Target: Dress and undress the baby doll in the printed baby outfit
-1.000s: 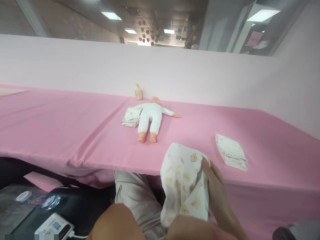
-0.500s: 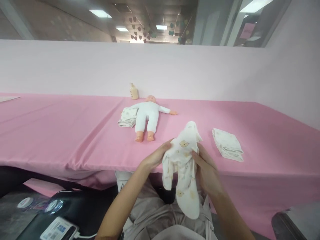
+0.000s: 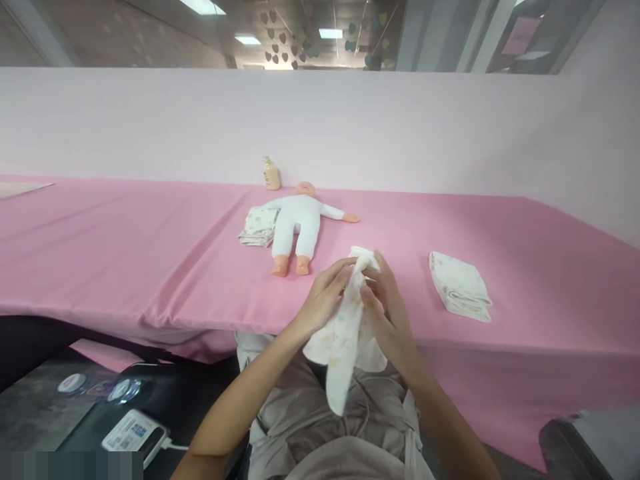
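A small white baby garment (image 3: 345, 340) with a faint print hangs bunched between my hands, just over the near edge of the table. My left hand (image 3: 327, 293) pinches its upper left part, fingers bent inward. On the other side my right hand (image 3: 387, 307) grips the gathered top, thumb and fingers curled into the cloth. Folds hide some fingertips. Beyond my hands a doll (image 3: 299, 223) in a white suit lies on its back, arms spread, feet toward me. Its arm on the left lies by a folded printed cloth (image 3: 260, 227).
Pink cloth covers the table (image 3: 125, 247). To the right lies another folded white cloth (image 3: 459, 285). A pump bottle (image 3: 271, 175) stands against the back wall. Down on the left, a white device (image 3: 135, 433) with a cable and plastic bottles (image 3: 125, 390) rest on a black surface.
The garment was spread out with its front showing; now it is bunched and turned, its top gathered between my fingers. Both hands have drawn closer together. The view has tilted slightly downward.
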A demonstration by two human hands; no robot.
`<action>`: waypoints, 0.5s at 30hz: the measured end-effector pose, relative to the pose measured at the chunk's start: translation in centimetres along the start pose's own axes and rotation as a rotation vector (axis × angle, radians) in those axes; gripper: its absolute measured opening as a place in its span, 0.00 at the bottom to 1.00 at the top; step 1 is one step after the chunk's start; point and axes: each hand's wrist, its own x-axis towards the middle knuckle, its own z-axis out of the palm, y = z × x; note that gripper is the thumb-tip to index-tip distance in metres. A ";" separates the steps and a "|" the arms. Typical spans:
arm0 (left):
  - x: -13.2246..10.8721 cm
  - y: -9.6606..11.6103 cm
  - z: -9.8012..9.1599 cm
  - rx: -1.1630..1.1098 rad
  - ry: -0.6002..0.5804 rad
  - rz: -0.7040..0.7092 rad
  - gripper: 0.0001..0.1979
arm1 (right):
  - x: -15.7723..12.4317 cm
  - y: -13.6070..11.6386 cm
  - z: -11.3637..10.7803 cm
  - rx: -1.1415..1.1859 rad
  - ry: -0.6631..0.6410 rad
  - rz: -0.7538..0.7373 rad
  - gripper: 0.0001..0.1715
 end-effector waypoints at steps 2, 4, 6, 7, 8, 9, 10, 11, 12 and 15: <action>0.6 0.4 -0.3 0.003 -0.045 -0.040 0.21 | 1.0 -0.3 -0.2 0.059 -0.002 0.013 0.29; 1.3 0.7 -0.7 0.023 -0.063 -0.051 0.20 | 1.8 -0.6 -0.3 0.062 0.019 0.007 0.18; 1.9 0.7 -0.9 0.066 -0.042 -0.043 0.19 | 2.3 -0.8 -0.3 0.048 0.061 -0.004 0.15; 2.1 0.8 -0.9 0.092 -0.026 -0.043 0.18 | 2.5 -0.8 -0.2 0.044 0.083 -0.006 0.16; 2.3 0.8 -1.0 0.124 -0.008 -0.044 0.18 | 2.6 -0.9 -0.1 0.040 0.100 -0.009 0.17; 2.5 0.8 -1.0 0.161 0.006 -0.045 0.19 | 2.7 -0.9 0.0 0.033 0.116 -0.015 0.17; 2.7 0.9 -0.9 0.205 0.007 -0.043 0.20 | 2.8 -0.8 0.0 0.026 0.139 -0.025 0.18; 2.9 0.9 -0.9 0.256 -0.004 -0.035 0.21 | 3.0 -0.8 0.0 0.019 0.168 -0.039 0.17; 3.2 1.0 -1.0 0.310 -0.022 -0.017 0.20 | 3.1 -0.8 -0.1 0.014 0.196 -0.054 0.17; 4.1 1.1 -1.3 0.386 -0.072 0.059 0.14 | 3.6 -0.7 -1.0 0.004 0.207 -0.070 0.11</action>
